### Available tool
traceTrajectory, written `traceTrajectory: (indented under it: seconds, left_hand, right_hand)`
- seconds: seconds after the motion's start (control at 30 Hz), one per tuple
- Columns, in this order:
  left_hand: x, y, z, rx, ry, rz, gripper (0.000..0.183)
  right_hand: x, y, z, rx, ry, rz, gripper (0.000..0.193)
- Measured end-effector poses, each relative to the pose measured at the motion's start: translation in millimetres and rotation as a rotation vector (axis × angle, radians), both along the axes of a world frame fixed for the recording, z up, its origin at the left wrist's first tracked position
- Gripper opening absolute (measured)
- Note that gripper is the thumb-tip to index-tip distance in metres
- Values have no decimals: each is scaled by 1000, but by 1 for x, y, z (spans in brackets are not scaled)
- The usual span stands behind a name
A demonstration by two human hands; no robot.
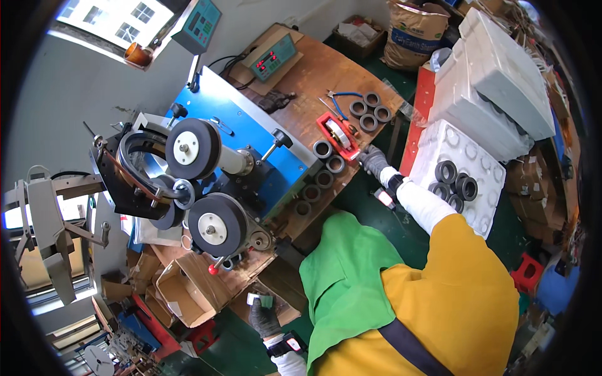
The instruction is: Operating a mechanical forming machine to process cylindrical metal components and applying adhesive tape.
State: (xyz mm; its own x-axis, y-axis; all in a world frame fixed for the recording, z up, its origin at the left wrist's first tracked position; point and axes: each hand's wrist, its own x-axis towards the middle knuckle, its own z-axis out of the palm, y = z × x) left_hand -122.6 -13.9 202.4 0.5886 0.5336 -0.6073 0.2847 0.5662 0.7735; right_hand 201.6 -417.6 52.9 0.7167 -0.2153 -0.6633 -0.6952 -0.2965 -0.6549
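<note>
My right hand point(376, 161), in a dark grey glove, is at the near end of a red tape dispenser point(337, 136) on the wooden table. Its fingers are drawn together there; what they pinch is too small to make out. Low in the view my left hand point(264, 318), also gloved, is closed on a small white and green piece point(259, 300). Dark rings point(322, 149) stand in a row beside the dispenser. More rings point(371, 113) sit beyond it, near blue-handled pliers point(345, 94).
A blue-topped winding machine point(241, 135) with large black rollers point(217, 227) and a ring-shaped head fills the left. Behind it is a control box with red digits point(273, 57). A cardboard box point(188, 288) is below. White foam trays point(467, 153) with black rings stand at right.
</note>
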Motion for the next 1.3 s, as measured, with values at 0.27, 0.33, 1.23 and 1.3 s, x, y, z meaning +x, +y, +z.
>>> traceTrajectory:
  seconds: [0.27,0.33,1.23,1.3]
  left_hand:
    - [23,-3,0,-109,-55,-46,33]
    - [24,-4,2,-112,-52,-43,33]
    - [28,-41,14,-50,52,60,21]
    - [20,-40,12,-17,56,63,21]
  right_hand:
    - [-32,-12,-27,62,-85,6,15]
    - [-26,-12,-35,135,11,5,18]
    - [-21,-12,-81,-363,-400,180,20]
    - [-22,2,-77,-113,-131,8,18]
